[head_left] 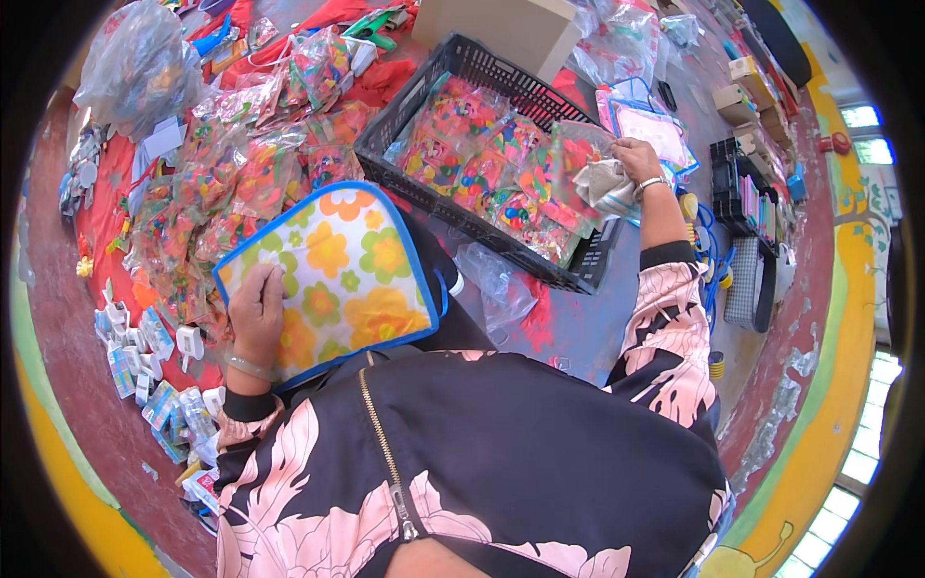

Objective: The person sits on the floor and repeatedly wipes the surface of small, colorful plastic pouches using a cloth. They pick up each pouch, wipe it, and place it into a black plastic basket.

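the left hand (255,308) is curled around the left part of a flat, white cloth piece with orange, yellow and green flowers and blue edging (328,250), thumb uppermost; the hidden fingers leave it unclear how tightly it grips. the cloth piece lies tilted over the person's lap, in front of the black jacket with pink leaf print (540,433).

the right hand (638,159) is bent nearly closed at the right end of a black, slotted plastic crate (462,220), with a crumpled, greyish-white cloth (605,188) bunched beneath its fingers. whether it also pinches the clear packet beside it, i cannot tell.

inside the crate lie clear plastic packets of small, bright, multicoloured pieces (472,144). a plain brown cardboard box (506,29) stands behind it. to its left spreads a heap of similar clear packets (207,193), near a bulging, see-through plastic bag (145,72). a crumpled, clear plastic bag (496,289) lies between crate and person.
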Action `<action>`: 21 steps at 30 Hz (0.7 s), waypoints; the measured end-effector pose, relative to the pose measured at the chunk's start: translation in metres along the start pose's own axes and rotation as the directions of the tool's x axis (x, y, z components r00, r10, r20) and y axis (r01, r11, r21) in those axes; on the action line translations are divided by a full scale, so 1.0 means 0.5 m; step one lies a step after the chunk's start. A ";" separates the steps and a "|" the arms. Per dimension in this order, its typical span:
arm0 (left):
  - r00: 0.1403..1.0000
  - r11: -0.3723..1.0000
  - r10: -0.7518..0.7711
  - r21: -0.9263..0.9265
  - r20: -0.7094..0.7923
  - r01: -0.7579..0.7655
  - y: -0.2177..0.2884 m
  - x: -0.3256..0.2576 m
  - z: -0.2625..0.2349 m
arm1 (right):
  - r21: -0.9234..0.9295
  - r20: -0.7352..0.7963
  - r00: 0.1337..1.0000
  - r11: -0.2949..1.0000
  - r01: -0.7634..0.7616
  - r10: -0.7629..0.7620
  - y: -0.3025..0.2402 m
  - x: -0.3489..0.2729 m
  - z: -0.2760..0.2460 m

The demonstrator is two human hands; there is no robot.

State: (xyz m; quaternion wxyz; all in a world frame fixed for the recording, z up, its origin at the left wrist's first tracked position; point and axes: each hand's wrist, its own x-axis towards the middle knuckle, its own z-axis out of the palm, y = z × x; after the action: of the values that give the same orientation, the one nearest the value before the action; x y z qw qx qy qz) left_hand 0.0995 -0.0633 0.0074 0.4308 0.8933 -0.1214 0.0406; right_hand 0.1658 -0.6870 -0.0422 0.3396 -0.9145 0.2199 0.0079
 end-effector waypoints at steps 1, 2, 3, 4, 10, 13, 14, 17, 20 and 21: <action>1.000 1.000 -0.016 0.005 0.000 0.016 0.010 0.003 -0.001 | 0.063 -0.016 0.999 0.997 -0.034 0.035 0.030 0.026 0.013; 1.000 1.000 -0.029 0.010 0.001 0.029 0.016 0.006 0.001 | 0.126 -0.033 0.997 0.990 -0.067 0.071 0.072 0.056 0.020; 1.000 1.000 -0.021 0.017 -0.001 0.021 0.013 0.010 0.005 | 0.186 -0.056 0.992 0.977 -0.102 0.114 0.132 0.085 0.024; 1.000 1.000 -0.014 0.027 -0.001 0.014 0.007 0.014 0.005 | 0.050 -0.063 0.997 0.998 -0.046 0.049 0.192 0.110 0.021; 0.999 0.996 -0.040 0.081 -0.026 0.042 0.007 0.013 0.018 | -0.256 -0.438 0.784 0.774 -0.578 0.441 0.236 0.100 0.040; 0.999 0.994 -0.037 0.103 -0.011 0.038 0.013 0.023 0.019 | -0.312 -0.429 0.783 0.739 -0.597 0.452 0.316 0.078 0.051; 0.999 0.993 -0.039 0.113 -0.007 0.039 0.014 0.025 0.018 | -0.370 -0.393 0.815 0.738 -0.565 0.427 0.333 0.071 0.061; 1.000 0.991 -0.018 0.133 -0.018 0.021 0.002 0.023 0.019 | -0.824 0.109 0.983 0.567 0.007 0.146 0.323 0.065 0.094; 0.999 0.991 0.027 0.132 -0.042 -0.021 0.020 0.018 0.018 | -0.461 0.020 1.000 0.887 0.030 -0.024 0.228 0.035 0.141; 1.000 0.988 0.009 0.155 -0.025 -0.005 0.026 0.016 0.012 | -0.191 -0.065 0.997 0.981 0.019 -0.032 0.184 0.021 0.149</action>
State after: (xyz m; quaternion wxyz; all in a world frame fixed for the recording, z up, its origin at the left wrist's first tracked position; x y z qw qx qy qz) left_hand 0.1038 -0.0774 0.0149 0.3612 0.9232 -0.1156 0.0628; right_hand 0.1477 -0.7065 -0.1580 0.2429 -0.9453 0.2177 -0.0062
